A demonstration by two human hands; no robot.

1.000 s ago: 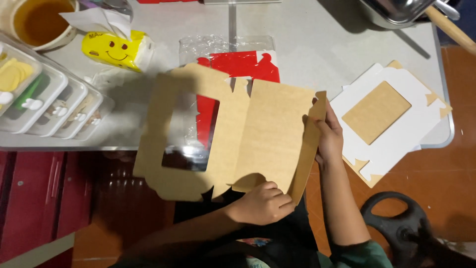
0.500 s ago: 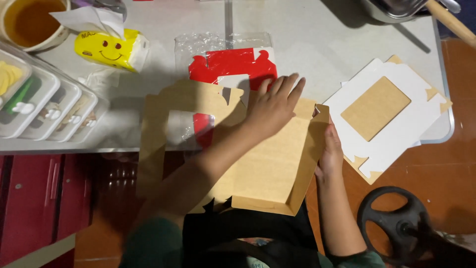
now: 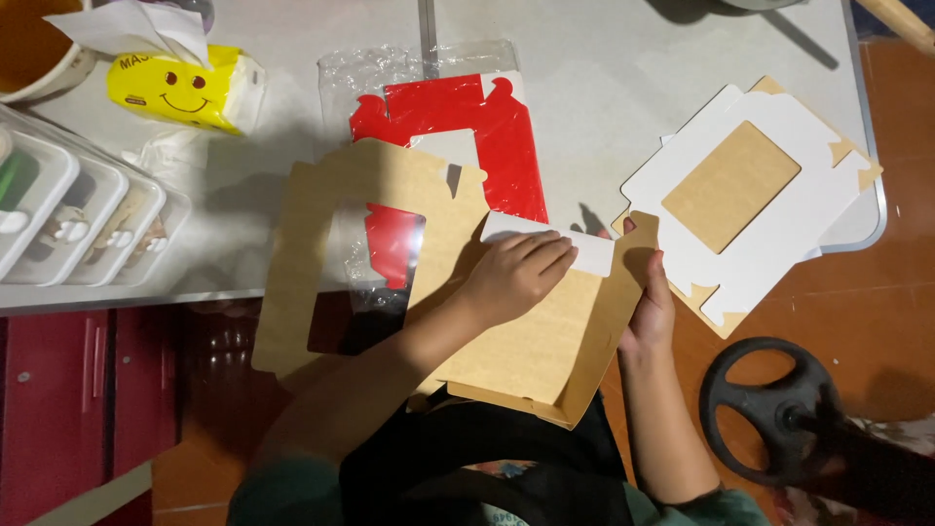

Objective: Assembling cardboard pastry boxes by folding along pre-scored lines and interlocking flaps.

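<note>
Left hand [image 3: 516, 278] has drawn back — flat on the cardboard box blank [image 3: 531, 341], right hand's [image 3: 651, 310] grip pinching its edge.

1. The left hand [image 3: 514, 278] lies palm down near the middle of the frame, fingers together and stretched toward the right, pressing flat.
2. Its forearm runs from the lower left of the frame up to the centre, crossing in front of the body.
3. The right hand [image 3: 651, 310] sits right of centre, fingers curled in a grip, thumb pointing up.
4. Its forearm rises almost straight from the lower edge.
</note>
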